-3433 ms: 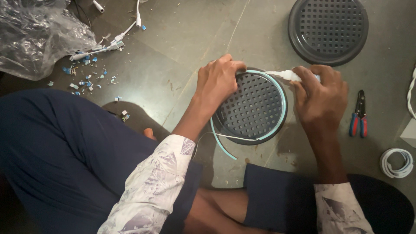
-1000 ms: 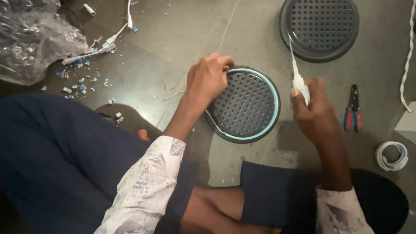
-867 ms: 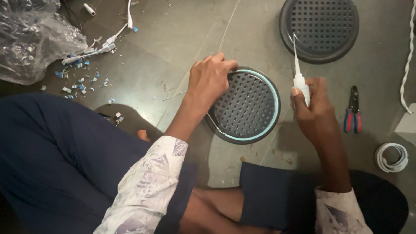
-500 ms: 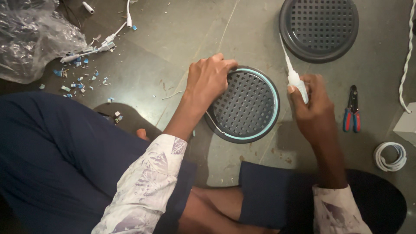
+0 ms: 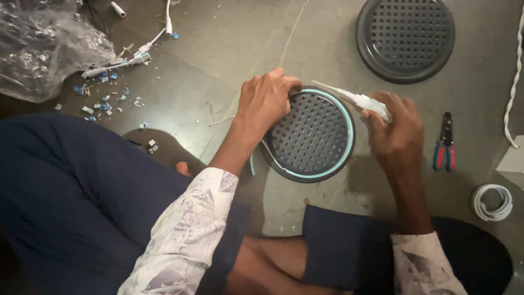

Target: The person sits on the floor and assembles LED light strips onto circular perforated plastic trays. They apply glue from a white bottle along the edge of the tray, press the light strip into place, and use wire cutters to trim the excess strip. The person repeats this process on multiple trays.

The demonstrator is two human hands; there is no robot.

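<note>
A round dark perforated disc with a pale teal strip around its rim lies on the floor in front of me. My left hand rests on its upper left edge, fingers curled over the rim and the strip. My right hand holds a small white tube with a long thin nozzle that points left over the disc's upper right rim. A loose end of the teal strip hangs off the disc's left side.
A second perforated disc lies at the upper right. Red-and-blue pliers and a white cable coil lie to the right. A clear plastic bag, white connectors and small blue scraps sit at the upper left.
My right hand has tipped the white tube from pointing up to pointing left, down onto the disc's rim. The left hand stays on the rim.
</note>
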